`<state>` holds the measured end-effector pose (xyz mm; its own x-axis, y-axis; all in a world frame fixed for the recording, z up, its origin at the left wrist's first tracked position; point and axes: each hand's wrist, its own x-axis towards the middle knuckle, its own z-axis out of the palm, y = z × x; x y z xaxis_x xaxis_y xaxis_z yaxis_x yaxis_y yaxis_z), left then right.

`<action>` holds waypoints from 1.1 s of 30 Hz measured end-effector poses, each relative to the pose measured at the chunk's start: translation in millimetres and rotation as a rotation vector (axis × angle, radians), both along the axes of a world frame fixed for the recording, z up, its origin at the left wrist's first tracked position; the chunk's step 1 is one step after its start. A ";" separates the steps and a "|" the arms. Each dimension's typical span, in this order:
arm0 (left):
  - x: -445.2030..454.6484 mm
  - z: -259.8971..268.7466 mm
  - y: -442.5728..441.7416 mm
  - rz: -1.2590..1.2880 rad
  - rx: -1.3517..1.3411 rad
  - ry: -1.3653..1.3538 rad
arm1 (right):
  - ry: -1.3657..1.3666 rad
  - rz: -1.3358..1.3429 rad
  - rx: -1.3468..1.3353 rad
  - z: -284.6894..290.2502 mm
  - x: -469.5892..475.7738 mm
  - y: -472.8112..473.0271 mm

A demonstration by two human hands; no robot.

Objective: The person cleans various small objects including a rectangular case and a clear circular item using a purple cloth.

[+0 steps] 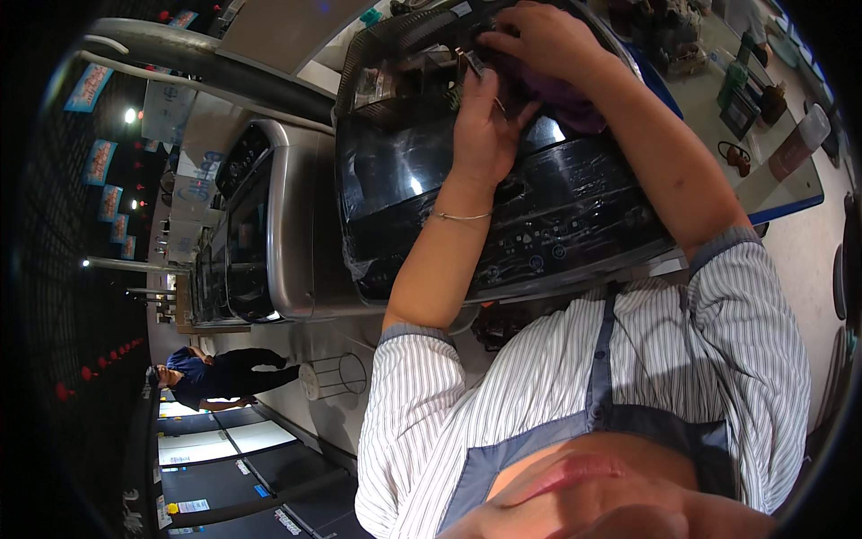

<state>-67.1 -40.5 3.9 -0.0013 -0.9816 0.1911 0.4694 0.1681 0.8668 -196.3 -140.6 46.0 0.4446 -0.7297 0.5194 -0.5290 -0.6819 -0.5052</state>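
A top-loading washing machine with a dark glossy top (539, 202) stands before me, its control panel nearest my body. Over its top, my left hand (481, 128) has its thumb and fingers around a small metal-looking piece (471, 62); what that piece is, I cannot tell. My right hand (539, 37) is bent over the machine's far part, close beside my left hand, its fingertips in shadow. Purple cloth (562, 101) lies under my right wrist. A basket-like organizer (404, 77) with small items sits left of both hands.
Another washing machine (289, 222) stands at the left. On the right, a glass-topped table (774, 182) bears a spray can (801, 141), a green bottle (735, 71) and a dark frame (739, 114). A person (195, 374) stands in the lower left near a stool (330, 377).
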 end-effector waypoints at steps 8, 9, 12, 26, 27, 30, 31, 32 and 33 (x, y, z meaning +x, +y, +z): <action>21.1 -15.7 -8.7 0.071 -0.087 0.145 | 0.163 0.044 0.022 19.7 -9.9 17.6; 17.4 -11.5 -8.0 0.067 -0.083 0.144 | 0.162 0.040 0.026 16.2 -8.0 17.5; 9.0 -2.3 -4.2 0.136 -0.150 0.139 | 0.244 0.057 -0.036 0.5 1.6 18.4; 21.2 -9.1 -14.1 0.150 -0.292 0.109 | 0.029 0.471 0.021 -2.4 -8.6 -14.5; 20.1 -9.6 -13.4 0.214 -0.259 0.118 | 0.007 0.509 -0.092 -2.1 -8.3 -14.6; 14.5 -8.0 -6.4 0.331 -0.166 0.014 | -0.192 0.364 -0.277 0.3 -11.6 -10.7; 11.8 -5.8 -4.1 0.382 -0.106 -0.100 | -0.191 0.367 -0.276 3.6 -14.1 -8.4; 10.6 -5.1 -4.3 0.378 -0.123 -0.104 | -0.145 0.315 -0.305 8.0 -18.0 -6.0; 8.9 -6.2 -3.7 0.381 -0.123 -0.103 | -0.100 0.263 -0.334 13.5 -22.1 -1.5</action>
